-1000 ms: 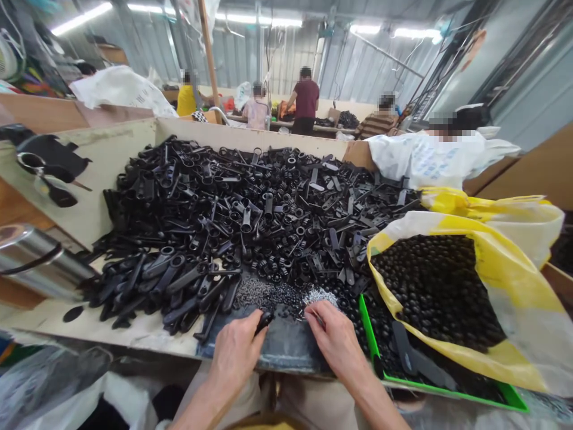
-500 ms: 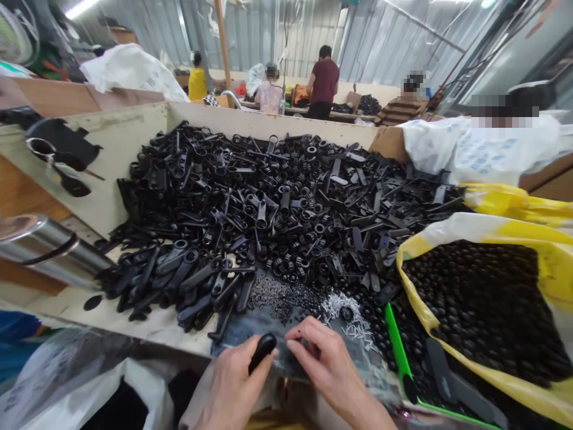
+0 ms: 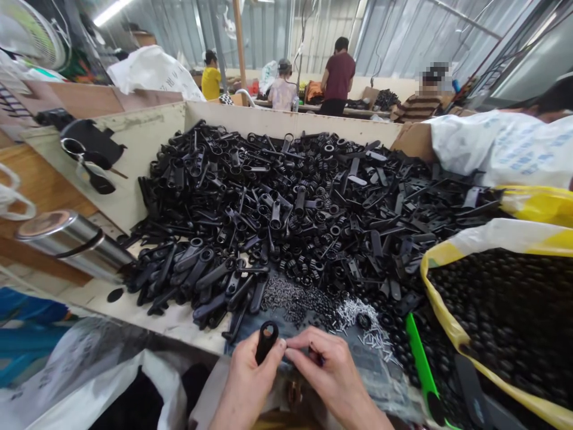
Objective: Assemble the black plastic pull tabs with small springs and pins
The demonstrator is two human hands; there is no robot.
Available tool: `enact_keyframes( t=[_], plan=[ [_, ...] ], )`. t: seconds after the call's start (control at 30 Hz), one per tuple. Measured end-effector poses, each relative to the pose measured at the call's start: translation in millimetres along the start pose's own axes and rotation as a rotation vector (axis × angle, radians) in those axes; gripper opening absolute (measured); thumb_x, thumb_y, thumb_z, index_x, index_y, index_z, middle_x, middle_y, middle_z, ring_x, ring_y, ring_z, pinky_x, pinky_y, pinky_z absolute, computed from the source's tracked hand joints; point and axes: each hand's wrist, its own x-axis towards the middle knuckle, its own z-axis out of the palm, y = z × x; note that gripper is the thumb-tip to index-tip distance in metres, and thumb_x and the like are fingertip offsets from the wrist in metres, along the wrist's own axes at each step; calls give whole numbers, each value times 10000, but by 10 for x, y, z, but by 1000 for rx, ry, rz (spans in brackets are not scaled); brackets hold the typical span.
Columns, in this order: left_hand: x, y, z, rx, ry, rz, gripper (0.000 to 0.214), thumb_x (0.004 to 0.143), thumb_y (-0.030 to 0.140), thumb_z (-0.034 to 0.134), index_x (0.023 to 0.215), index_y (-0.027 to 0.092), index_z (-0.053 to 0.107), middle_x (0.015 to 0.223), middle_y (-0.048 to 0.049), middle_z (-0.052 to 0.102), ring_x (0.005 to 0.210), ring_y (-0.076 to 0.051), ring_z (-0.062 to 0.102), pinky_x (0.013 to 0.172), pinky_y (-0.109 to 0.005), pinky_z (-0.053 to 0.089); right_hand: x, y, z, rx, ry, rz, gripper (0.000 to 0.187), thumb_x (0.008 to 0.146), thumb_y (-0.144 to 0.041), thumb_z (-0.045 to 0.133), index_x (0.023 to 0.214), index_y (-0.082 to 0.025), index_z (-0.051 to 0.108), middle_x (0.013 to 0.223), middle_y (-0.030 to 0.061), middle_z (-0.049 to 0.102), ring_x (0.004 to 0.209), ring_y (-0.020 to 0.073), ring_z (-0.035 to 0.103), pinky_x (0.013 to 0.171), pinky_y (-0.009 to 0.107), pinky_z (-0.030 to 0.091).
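Observation:
My left hand is closed on a black plastic lever-like part, its rounded end with an oval opening pointing up. Close beside it my right hand is pinched, thumb and forefinger meeting by the left thumb tip. What sits in that pinch is too small to make out; something dark shows under its curled fingers. Just beyond the hands lie small grey pieces, small black pieces and a heap of silver pins on a dark worn mat.
A large heap of black plastic parts fills the light-walled bin. On the left is a steel flask; on the right, a green strip and a yellow-white sack of black balls. Several people work farther back.
The view has shifted, so the scene sits farther right. The black part in my left hand has turned upright, showing its opening. My right fingertips have closed together and come against the left thumb.

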Motion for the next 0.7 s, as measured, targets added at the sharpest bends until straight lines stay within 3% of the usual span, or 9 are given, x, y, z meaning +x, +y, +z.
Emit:
enact_keyframes(
  t=[0.1, 0.17, 0.27, 0.4, 0.57, 0.7],
  plan=[
    [-2, -32, -9, 36, -28, -31, 432, 853, 628, 624, 691, 238, 533, 463, 70, 445, 432, -134, 413, 457, -251, 339, 17, -4, -21, -28, -19, -14, 258, 1015, -349, 635, 856, -225, 795, 685, 0, 703, 561, 141, 593, 546, 245, 428],
    [-10, -12, -50, 177, 5, 54, 382, 924, 560, 572, 717, 239, 568, 503, 30, 569, 478, -169, 553, 510, -261, 409, 8, 22, -64, -87, -27, -37, 239, 1020, -307, 608, 866, -224, 771, 708, 3, 703, 575, 144, 614, 560, 245, 446],
    [9, 98, -133, 611, 67, 246, 215, 992, 346, 544, 913, 234, 709, 796, -51, 794, 753, -247, 764, 683, -288, 503, -42, 107, -154, -274, -19, -91, 246, 1045, -244, 515, 917, -225, 724, 813, 31, 724, 670, 167, 681, 619, 253, 485],
    [124, 266, -154, 1133, 78, 215, 216, 1001, 172, 545, 1084, 213, 740, 943, -93, 840, 833, -292, 809, 670, -312, 522, -112, 219, -225, -549, -26, -66, 272, 1066, -217, 458, 906, -240, 676, 873, 30, 708, 703, 173, 711, 622, 261, 464],
    [234, 330, -86, 1234, 68, 198, 232, 1026, 179, 519, 995, 182, 749, 892, -122, 838, 829, -324, 809, 633, -328, 519, -75, 163, -243, -659, -88, 12, 142, 1012, -181, 601, 910, -248, 675, 882, 0, 689, 703, 173, 714, 608, 270, 434],
    [243, 268, -123, 1247, 61, 240, 231, 1008, 164, 527, 1036, 172, 756, 911, -144, 841, 809, -338, 810, 609, -330, 518, 4, -17, -279, -742, -175, 58, 124, 985, -178, 673, 877, -239, 676, 883, -4, 702, 742, 173, 707, 626, 275, 424]
  ],
)
